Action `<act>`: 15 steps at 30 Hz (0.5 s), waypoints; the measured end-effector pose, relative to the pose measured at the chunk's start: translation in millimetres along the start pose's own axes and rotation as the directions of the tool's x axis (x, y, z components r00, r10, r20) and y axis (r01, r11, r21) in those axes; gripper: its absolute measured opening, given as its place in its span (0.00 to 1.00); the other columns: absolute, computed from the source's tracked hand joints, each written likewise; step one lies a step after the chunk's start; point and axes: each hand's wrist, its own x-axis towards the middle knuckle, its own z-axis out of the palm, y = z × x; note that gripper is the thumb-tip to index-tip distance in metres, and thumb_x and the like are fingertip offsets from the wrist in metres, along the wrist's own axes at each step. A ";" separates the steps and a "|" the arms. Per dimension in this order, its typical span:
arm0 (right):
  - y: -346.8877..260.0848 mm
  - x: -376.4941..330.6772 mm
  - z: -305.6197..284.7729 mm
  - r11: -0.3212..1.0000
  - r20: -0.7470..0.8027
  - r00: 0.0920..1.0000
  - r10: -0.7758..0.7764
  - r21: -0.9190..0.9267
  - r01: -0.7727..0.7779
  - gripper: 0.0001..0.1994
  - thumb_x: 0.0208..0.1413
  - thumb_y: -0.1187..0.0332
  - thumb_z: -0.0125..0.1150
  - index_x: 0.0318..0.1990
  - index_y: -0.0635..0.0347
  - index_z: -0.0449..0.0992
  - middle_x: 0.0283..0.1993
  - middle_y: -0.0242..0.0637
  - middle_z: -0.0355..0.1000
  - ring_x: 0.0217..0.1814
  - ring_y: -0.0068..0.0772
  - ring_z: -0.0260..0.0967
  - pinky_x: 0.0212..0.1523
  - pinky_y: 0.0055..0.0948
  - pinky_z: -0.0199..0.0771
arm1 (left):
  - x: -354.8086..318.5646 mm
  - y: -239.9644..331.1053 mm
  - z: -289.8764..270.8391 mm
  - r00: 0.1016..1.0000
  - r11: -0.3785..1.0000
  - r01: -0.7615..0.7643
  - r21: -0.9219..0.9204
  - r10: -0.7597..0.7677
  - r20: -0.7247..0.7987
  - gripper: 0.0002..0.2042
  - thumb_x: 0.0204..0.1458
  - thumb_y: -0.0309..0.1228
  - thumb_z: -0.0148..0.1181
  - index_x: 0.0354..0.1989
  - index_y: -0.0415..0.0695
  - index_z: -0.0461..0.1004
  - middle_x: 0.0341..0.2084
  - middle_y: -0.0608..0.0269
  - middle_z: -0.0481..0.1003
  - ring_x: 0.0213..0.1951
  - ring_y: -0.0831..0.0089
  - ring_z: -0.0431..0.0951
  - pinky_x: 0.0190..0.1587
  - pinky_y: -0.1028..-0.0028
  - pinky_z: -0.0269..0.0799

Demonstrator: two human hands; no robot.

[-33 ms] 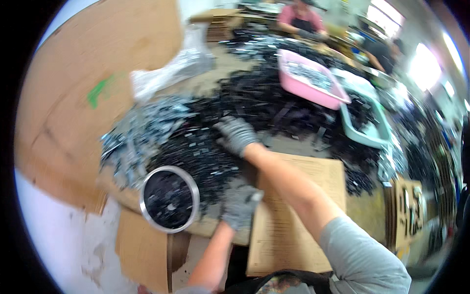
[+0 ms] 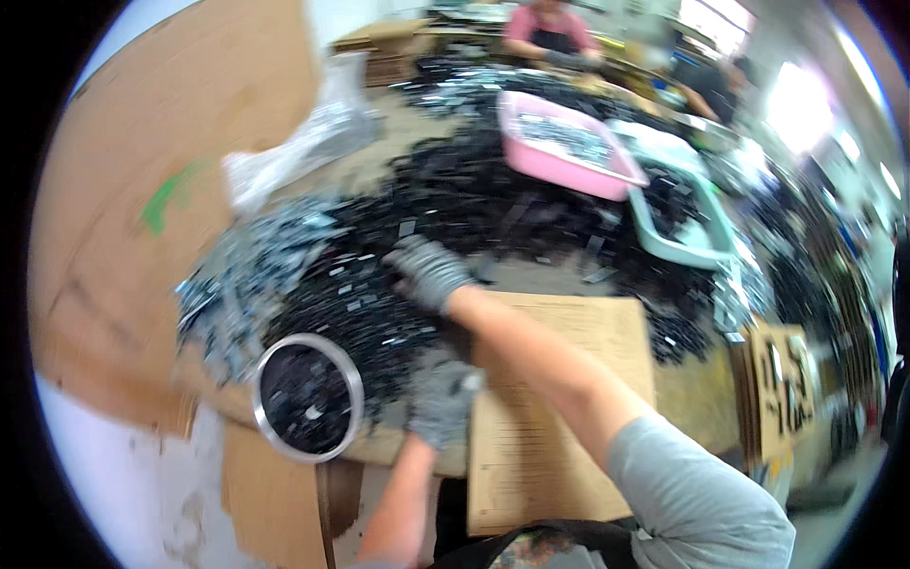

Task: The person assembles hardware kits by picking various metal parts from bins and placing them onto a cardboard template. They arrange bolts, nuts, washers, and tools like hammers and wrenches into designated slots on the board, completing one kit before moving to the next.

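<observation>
The heap of small black parts (image 2: 379,294) lies on the table (image 2: 692,398), directly under and around the right hand (image 2: 428,273). The pieces look like thin, flat strips and chips, dark, with pale glints on some faces. Judged from their look, each piece is light and stiff; as a loose mass they will slide and scatter easily, so they are best raked or scooped in a handful from the edge of the heap, not pinched singly.

The right hand wears a grey knit glove and rests palm-down on the heap, fingers spread and slightly curled. Whether it has parts gathered beneath it cannot be told. The left hand (image 2: 441,398), also in a grey glove, sits nearer the body at the table edge, fingers loosely bent. The picture is blurred there, and what it has hold of, if anything, cannot be told.

Just left of the left hand stands a round metal bowl (image 2: 353,379) with black parts in it. Under the right forearm lies a flat cardboard sheet (image 2: 569,322). Beyond the right hand, farther across the heap, sit a pink tub (image 2: 559,171) and a pale green tub (image 2: 706,251). Left of the right hand lies a crumpled clear plastic bag (image 2: 313,142). A person in a pink top (image 2: 545,24) works at the far end.
</observation>
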 end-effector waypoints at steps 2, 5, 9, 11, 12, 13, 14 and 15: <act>-24.5 -15.1 -12.7 0.995 0.142 0.987 -0.073 -0.057 0.082 0.23 0.49 0.58 0.60 0.55 0.47 0.72 0.64 0.44 0.61 0.59 0.51 0.63 0.59 0.43 0.65 | -3.7 7.6 -7.7 0.988 0.979 0.152 -0.137 -0.155 -0.004 0.07 0.47 0.32 0.57 0.31 0.42 0.77 0.27 0.54 0.76 0.32 0.60 0.74 0.39 0.65 0.70; -13.2 -44.8 -32.9 0.988 0.086 0.991 -0.107 0.122 0.096 0.22 0.50 0.59 0.60 0.54 0.49 0.73 0.65 0.47 0.60 0.56 0.51 0.66 0.55 0.42 0.70 | -5.5 12.1 -9.2 0.990 0.991 0.086 -0.105 -0.096 -0.099 0.08 0.52 0.33 0.59 0.32 0.40 0.77 0.26 0.54 0.76 0.29 0.60 0.76 0.36 0.66 0.70; 46.9 -124.2 -124.9 0.982 -0.193 0.972 0.135 0.155 -0.106 0.17 0.53 0.60 0.59 0.47 0.57 0.76 0.58 0.49 0.66 0.56 0.51 0.67 0.56 0.38 0.69 | -6.9 5.9 -4.4 0.984 0.995 0.005 -0.098 -0.023 -0.178 0.10 0.55 0.34 0.57 0.27 0.40 0.75 0.20 0.59 0.74 0.23 0.70 0.70 0.29 0.69 0.67; 86.9 -186.1 -169.1 0.945 -0.195 0.925 0.325 0.031 -0.325 0.16 0.52 0.61 0.59 0.46 0.58 0.76 0.50 0.43 0.72 0.53 0.47 0.69 0.55 0.39 0.70 | -7.4 3.2 -3.8 0.988 0.972 0.053 -0.230 -0.084 -0.127 0.09 0.56 0.31 0.57 0.26 0.41 0.74 0.19 0.67 0.72 0.22 0.78 0.68 0.27 0.74 0.65; 107.8 -224.3 -185.7 0.888 -0.239 0.885 0.399 -0.141 -0.438 0.16 0.51 0.62 0.59 0.46 0.57 0.77 0.46 0.41 0.74 0.50 0.46 0.70 0.53 0.40 0.71 | -6.0 3.5 0.5 0.989 0.962 0.080 -0.263 -0.109 -0.098 0.09 0.56 0.31 0.57 0.26 0.41 0.74 0.19 0.67 0.72 0.22 0.79 0.68 0.27 0.75 0.64; 128.4 -256.4 -196.3 0.789 -0.246 0.819 0.519 -0.231 -0.569 0.14 0.52 0.62 0.58 0.45 0.57 0.77 0.46 0.42 0.74 0.49 0.45 0.70 0.53 0.40 0.71 | -4.9 2.7 1.6 0.988 0.952 0.109 -0.285 -0.136 -0.075 0.09 0.57 0.31 0.57 0.26 0.41 0.74 0.19 0.68 0.72 0.22 0.80 0.67 0.26 0.76 0.64; 144.7 -287.9 -209.0 0.683 -0.284 0.757 0.589 -0.325 -0.654 0.13 0.52 0.61 0.57 0.43 0.56 0.77 0.45 0.43 0.73 0.49 0.45 0.70 0.51 0.42 0.71 | -4.0 0.2 3.7 0.989 0.952 0.100 -0.290 -0.128 -0.078 0.09 0.56 0.31 0.57 0.25 0.41 0.74 0.18 0.67 0.72 0.22 0.79 0.68 0.26 0.75 0.64; 165.2 -311.9 -219.6 0.509 -0.277 0.626 0.728 -0.393 -0.766 0.15 0.52 0.59 0.58 0.44 0.56 0.76 0.45 0.45 0.73 0.48 0.47 0.71 0.50 0.43 0.71 | -4.4 -3.4 5.5 0.989 0.952 0.092 -0.293 -0.122 -0.085 0.09 0.55 0.31 0.58 0.25 0.41 0.74 0.18 0.66 0.72 0.21 0.78 0.68 0.26 0.74 0.65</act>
